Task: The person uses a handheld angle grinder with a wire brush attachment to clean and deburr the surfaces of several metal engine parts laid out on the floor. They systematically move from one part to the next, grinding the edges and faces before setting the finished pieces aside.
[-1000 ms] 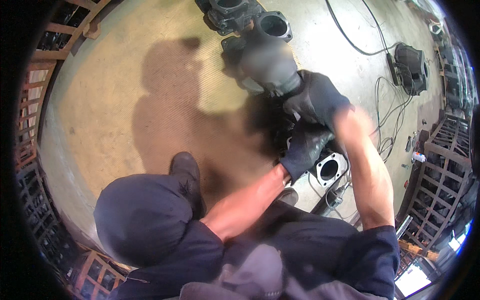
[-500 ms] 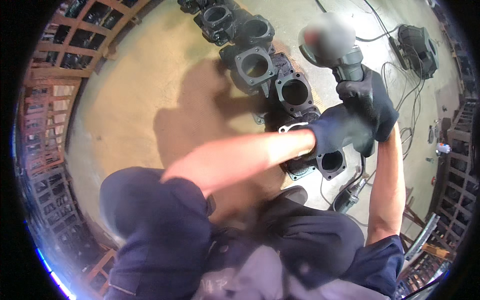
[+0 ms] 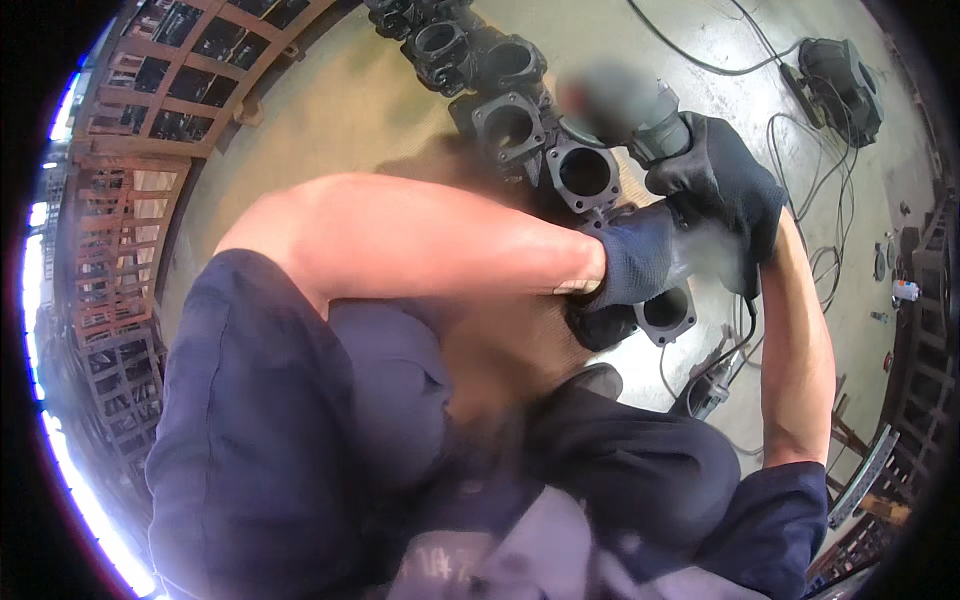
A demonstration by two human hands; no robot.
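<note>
Gloves, dark fabric, cover both hands. The right hand (image 3: 722,185) has its fingers wrapped around a blurred grey power tool (image 3: 640,115); the left hand (image 3: 640,262) grips it lower, above black cast-metal flanged housings (image 3: 585,172) on the concrete floor (image 3: 330,110).

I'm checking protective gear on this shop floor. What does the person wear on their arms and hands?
Both hands wear dark gloves: the left hand a navy knit-looking one, the right hand a black one. The forearms are bare. Dark navy short sleeves end near the elbows. No markings are visible.
</note>
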